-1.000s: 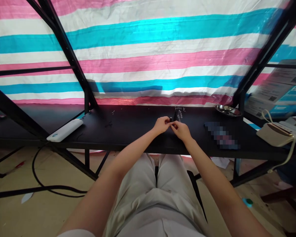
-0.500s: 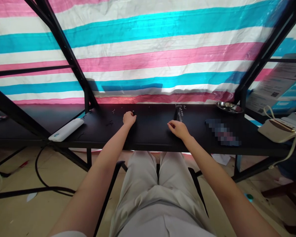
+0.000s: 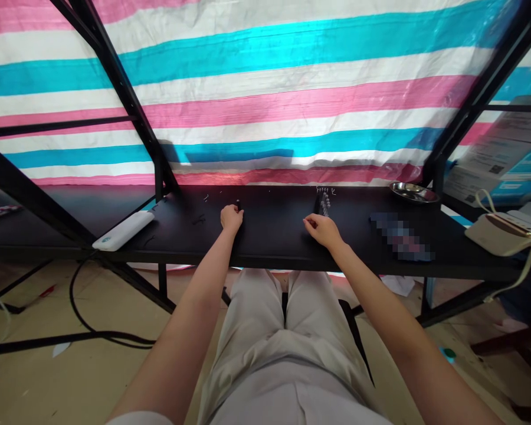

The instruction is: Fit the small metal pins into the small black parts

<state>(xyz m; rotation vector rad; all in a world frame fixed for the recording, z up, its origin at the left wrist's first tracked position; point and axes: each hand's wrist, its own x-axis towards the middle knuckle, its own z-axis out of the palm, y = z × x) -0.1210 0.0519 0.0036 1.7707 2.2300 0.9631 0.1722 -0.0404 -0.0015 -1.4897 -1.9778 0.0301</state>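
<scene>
- Well, the left hand point(image 3: 231, 218) curls just behind a small black object point(image 3: 238, 205), grip unclear.
- The right hand point(image 3: 323, 231) lies loosely open, near a row of small metal pieces point(image 3: 323, 203) beyond it on the black tabletop point(image 3: 269, 230).

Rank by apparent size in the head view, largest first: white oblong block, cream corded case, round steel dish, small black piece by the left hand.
White oblong block, cream corded case: too alike to rank.
Round steel dish.
Small black piece by the left hand.
</scene>
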